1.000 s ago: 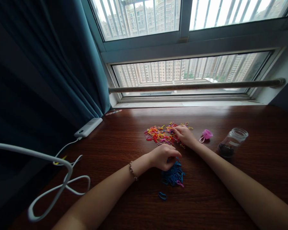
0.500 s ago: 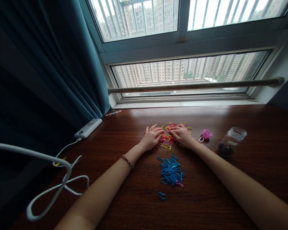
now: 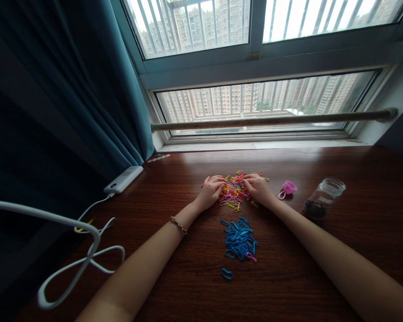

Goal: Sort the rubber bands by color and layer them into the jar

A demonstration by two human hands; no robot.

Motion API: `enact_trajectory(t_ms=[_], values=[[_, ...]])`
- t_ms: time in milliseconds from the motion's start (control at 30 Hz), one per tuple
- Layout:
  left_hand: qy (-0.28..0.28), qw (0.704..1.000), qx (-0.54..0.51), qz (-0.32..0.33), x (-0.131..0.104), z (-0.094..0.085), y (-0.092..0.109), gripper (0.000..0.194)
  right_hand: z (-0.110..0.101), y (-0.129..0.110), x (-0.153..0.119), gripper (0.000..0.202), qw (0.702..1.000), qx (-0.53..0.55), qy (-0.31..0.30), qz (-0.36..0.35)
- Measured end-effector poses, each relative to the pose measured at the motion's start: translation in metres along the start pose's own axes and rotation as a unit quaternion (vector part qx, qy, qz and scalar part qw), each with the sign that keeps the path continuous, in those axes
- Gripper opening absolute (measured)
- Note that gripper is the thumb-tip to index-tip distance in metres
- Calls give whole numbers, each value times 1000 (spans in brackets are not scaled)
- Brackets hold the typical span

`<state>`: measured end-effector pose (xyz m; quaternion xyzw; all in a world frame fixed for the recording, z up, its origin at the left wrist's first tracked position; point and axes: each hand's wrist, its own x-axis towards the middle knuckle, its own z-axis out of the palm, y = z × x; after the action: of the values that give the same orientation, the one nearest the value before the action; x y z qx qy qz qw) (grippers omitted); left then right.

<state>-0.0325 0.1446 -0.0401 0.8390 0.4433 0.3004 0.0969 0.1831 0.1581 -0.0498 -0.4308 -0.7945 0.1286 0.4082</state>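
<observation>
A loose pile of small rubber bands point(image 3: 233, 195), mostly yellow, red, orange and pink, lies in the middle of the table between my hands. My left hand point(image 3: 211, 192) rests at the pile's left edge, its fingers apart and lightly bent over the bands. On the right side, my right hand point(image 3: 258, 188) reaches in with fingertips drawn together on the bands; what they hold, if anything, is too small to make out. Closer to me is a heap of blue rubber bands point(image 3: 240, 239), with a pink band point(image 3: 251, 256) at its lower edge. One blue band point(image 3: 227, 274) lies apart, nearer still.
Right of my right hand sit a pink cap with a loop point(image 3: 289, 187) and a clear jar point(image 3: 329, 191) with dark contents. At left are a white power strip point(image 3: 123, 180) and its looping cable point(image 3: 87, 261). The window and a rail point(image 3: 272, 121) border the table's far side.
My right hand has drawn back slightly to the right, its fingers more gathered, uncovering more of the pile's middle. The left hand has shifted slightly left, its fingers bent a little more.
</observation>
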Motion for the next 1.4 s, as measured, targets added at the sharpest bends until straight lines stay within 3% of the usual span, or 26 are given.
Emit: enact_trajectory(t_ms=[167, 367, 533, 800, 933, 1067, 1133, 1167, 1300, 1367, 1400], values=[[70, 990, -118, -26, 1, -2, -7, 21, -8, -6, 2, 28, 993, 60, 67, 75], [121, 970, -176, -115, 0, 2, -15, 15, -10, -2, 3, 24, 970, 177, 71, 148], [147, 959, -212, -114, 1, 2, -12, 14, -4, 3, 2, 27, 925, 313, 76, 199], [147, 944, -274, -112, 2, 2, -9, 20, -5, -4, 5, 30, 818, 517, 74, 240], [162, 955, -224, -108, 2, 2, -12, 16, -7, -5, 7, 32, 796, 546, 72, 250], [180, 956, -197, -119, 3, 0, -12, 16, -9, -7, 7, 30, 798, 544, 72, 248], [188, 950, -215, -127, 3, 0, -11, 16, -12, -12, 5, 29, 808, 538, 29, 237], [192, 945, -229, -133, 4, -1, -11, 16, -14, -16, 4, 30, 813, 535, -22, 229], [198, 921, -293, -164, 4, 0, -10, 16, -21, -35, -1, 41, 788, 480, -334, 194], [198, 915, -306, -176, 5, -1, -10, 17, -21, -40, -2, 45, 793, 440, -378, 184], [197, 914, -306, -179, 4, -1, -10, 18, -21, -40, -1, 47, 816, 424, -348, 181]])
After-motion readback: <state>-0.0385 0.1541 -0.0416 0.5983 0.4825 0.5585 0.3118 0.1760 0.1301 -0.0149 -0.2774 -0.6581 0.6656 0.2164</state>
